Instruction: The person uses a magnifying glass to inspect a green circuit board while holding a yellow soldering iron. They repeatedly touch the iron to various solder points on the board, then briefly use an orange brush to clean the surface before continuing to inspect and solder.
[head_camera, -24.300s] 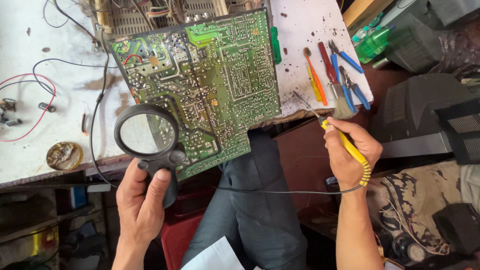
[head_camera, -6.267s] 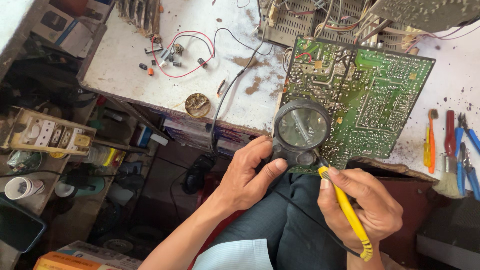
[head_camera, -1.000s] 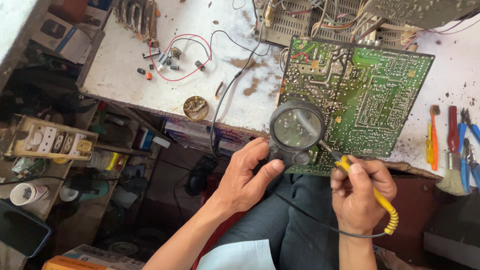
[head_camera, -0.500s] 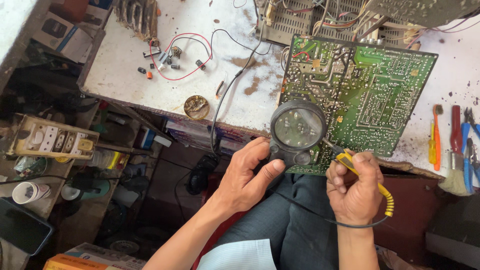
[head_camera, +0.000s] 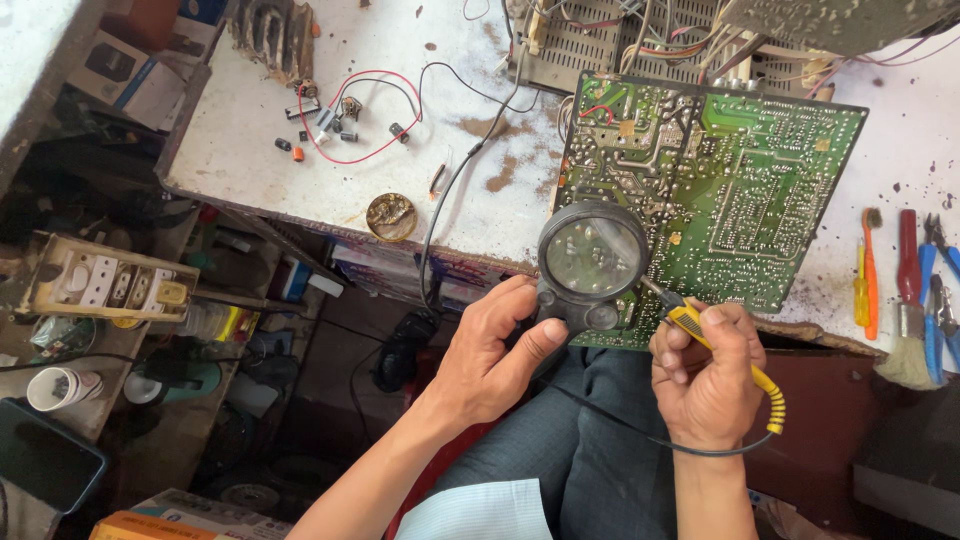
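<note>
Workbench (head_camera: 330, 150): white, stained top surface, occupying the upper part of the view; its near edge runs above the person's lap.

Circuit board (head_camera: 720, 190): green, solder side up, lying at an angle on the right part of the workbench; its near edge overhangs the bench edge toward the person; a grey chassis with loose wiring (head_camera: 610, 35) sits just behind it.

Left hand (head_camera: 495, 350): fingers curled closed around the black handle of the magnifying glass (head_camera: 592, 255); thumb laid along the handle; the round lens is held over the lower left corner of the circuit board, above it rather than resting flat, as far as the view shows.

Right hand (head_camera: 710, 375): closed in a pen-type grip on the soldering iron (head_camera: 725, 360), which has a yellow handle; the metal tip points up and left, meeting the circuit board just beside the right rim of the lens; the black cord (head_camera: 610, 420) loops from the handle end across the lap.

Hand tools (head_camera: 905, 275): orange and red screwdrivers, blue-handled pliers and a brush, lying side by side on the bench to the right of the circuit board.

Solder tin (head_camera: 391, 216): small, round, open, near the bench edge, left of the lens.

Loose components (head_camera: 330, 120): small parts and red and black leads, well apart from both hands, at the upper left of the bench.
</note>
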